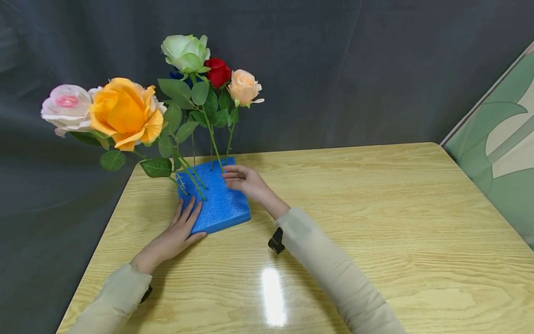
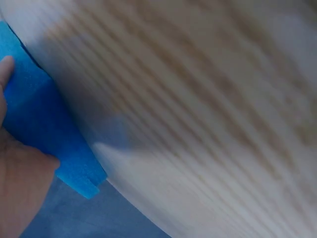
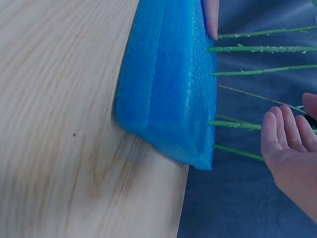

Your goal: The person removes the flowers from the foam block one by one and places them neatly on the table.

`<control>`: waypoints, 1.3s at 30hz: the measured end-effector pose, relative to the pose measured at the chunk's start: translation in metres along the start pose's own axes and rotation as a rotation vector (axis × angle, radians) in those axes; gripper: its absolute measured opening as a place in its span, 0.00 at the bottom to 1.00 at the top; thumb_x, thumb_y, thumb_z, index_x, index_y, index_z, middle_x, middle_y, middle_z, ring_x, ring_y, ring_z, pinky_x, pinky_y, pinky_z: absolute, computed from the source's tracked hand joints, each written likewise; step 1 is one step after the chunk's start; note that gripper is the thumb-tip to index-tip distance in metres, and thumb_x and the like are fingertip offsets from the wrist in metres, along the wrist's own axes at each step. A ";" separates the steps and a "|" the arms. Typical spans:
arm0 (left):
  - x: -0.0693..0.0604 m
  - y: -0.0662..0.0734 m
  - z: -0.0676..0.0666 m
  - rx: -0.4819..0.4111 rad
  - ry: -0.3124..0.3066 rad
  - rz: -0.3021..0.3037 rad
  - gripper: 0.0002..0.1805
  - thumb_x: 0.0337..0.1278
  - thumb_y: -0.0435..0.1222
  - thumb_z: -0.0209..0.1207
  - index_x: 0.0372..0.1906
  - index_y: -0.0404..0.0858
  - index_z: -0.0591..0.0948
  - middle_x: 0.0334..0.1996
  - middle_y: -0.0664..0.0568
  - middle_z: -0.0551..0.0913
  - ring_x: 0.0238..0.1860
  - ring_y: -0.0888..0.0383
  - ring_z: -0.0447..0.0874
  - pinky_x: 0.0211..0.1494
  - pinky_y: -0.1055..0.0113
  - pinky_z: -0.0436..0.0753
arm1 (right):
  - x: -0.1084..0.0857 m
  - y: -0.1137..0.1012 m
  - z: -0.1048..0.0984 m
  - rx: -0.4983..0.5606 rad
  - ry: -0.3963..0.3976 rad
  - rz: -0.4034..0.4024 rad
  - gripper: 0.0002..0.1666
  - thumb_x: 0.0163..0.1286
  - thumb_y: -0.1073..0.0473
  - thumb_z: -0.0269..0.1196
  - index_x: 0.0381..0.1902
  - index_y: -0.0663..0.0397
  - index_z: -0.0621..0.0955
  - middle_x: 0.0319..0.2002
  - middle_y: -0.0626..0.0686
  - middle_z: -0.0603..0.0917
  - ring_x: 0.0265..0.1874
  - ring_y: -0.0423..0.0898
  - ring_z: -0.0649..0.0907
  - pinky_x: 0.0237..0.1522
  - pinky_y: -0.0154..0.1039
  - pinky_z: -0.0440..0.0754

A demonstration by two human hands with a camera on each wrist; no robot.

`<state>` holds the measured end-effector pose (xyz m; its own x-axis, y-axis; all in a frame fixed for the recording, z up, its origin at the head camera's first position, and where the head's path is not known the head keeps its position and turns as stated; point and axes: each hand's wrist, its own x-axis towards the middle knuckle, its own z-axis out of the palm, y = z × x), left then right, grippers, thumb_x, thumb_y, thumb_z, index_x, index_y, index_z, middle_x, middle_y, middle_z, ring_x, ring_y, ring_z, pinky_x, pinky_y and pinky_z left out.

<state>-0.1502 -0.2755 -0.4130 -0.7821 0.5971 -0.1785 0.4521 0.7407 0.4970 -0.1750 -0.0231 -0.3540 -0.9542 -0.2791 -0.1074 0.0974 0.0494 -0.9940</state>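
Note:
A blue foam block (image 1: 223, 208) lies on the table with several artificial flowers standing in it. My left hand (image 1: 177, 234) rests on its left front part, fingers spread on top and thumb along the front edge; the left wrist view shows the thumb side (image 2: 25, 173) against the foam (image 2: 44, 114). Beside the stem of a pale green rose (image 1: 186, 53), at the block's right side, is my right hand (image 1: 244, 181). Its fingers are extended and slightly bent near the stems in the right wrist view (image 3: 294, 148); a firm hold on any stem is not visible.
Large orange (image 1: 125, 111) and pink-white (image 1: 66, 107) roses lean out to the left. A red rose (image 1: 218, 73) and a peach rose (image 1: 243, 86) stand farther back. Dark cloth (image 1: 333, 69) hangs behind the wooden table (image 1: 375, 208); a patterned green surface (image 1: 500, 139) is at right.

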 end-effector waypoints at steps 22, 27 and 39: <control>0.008 0.031 0.020 0.006 0.108 -0.037 0.40 0.73 0.44 0.46 0.73 0.22 0.43 0.73 0.25 0.33 0.72 0.27 0.23 0.70 0.32 0.45 | 0.004 0.001 0.018 -0.017 0.019 0.021 0.27 0.71 0.68 0.54 0.67 0.61 0.68 0.63 0.62 0.74 0.63 0.58 0.75 0.62 0.43 0.76; 0.008 0.036 0.020 0.059 0.135 -0.052 0.42 0.71 0.46 0.49 0.73 0.23 0.46 0.73 0.25 0.37 0.73 0.28 0.28 0.71 0.33 0.47 | 0.005 0.005 0.021 -0.022 0.034 0.020 0.26 0.71 0.68 0.54 0.66 0.61 0.69 0.62 0.62 0.75 0.62 0.57 0.76 0.62 0.43 0.76; 0.001 0.004 0.002 0.185 0.074 0.033 0.46 0.61 0.57 0.54 0.76 0.41 0.51 0.77 0.39 0.44 0.76 0.36 0.39 0.73 0.38 0.49 | 0.007 0.016 0.024 -0.036 0.008 0.037 0.25 0.72 0.68 0.53 0.66 0.61 0.69 0.63 0.61 0.74 0.62 0.55 0.75 0.62 0.45 0.76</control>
<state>-0.1485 -0.2707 -0.4131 -0.7918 0.6028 -0.0981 0.5440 0.7691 0.3355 -0.1727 -0.0475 -0.3714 -0.9526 -0.2683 -0.1433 0.1223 0.0938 -0.9881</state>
